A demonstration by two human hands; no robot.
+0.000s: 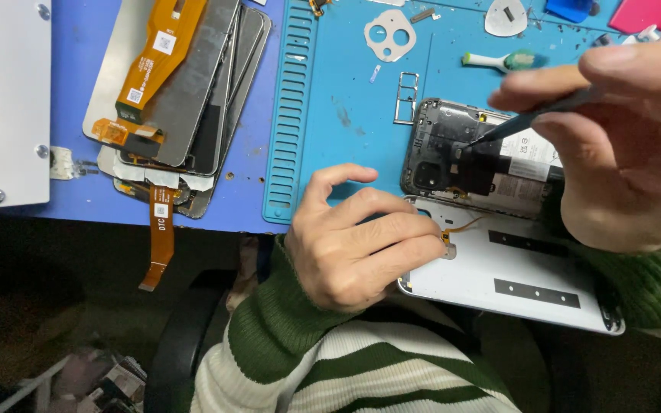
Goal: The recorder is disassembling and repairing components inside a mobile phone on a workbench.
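An opened phone [453, 153] lies on a blue work mat [353, 115], its dark circuit board and battery exposed. Its white back cover [529, 275] is folded toward me, joined to the body by a thin orange ribbon cable. My left hand [357, 241] rests curled on the cover's left corner, holding it down. My right hand [629, 145] grips a thin dark pointed tool [533, 121] like a pen. The tool's tip touches the board near the camera area.
A stack of phone screens with orange flex cables [177, 99] lies at the left on a blue surface. A white camera bezel [389, 34], a SIM tray [406, 98], a pick [506, 17] and a small brush [499, 60] lie on the mat. A white panel [1, 99] sits far left.
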